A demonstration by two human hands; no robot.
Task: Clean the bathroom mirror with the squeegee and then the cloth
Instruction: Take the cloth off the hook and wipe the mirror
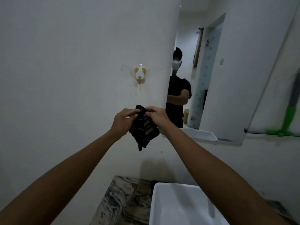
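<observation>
While the left hand [123, 122] pinched one edge of the dark cloth [144, 129], the right hand [158, 118] gripped the other, both closed on it, holding it before the wall just left of the mirror [227, 70]. Folding it into a flat pad would probably wipe best. Further right, the green squeegee [288, 120] rested on the shelf [256, 132] beside the mirror, apart from both hands.
</observation>
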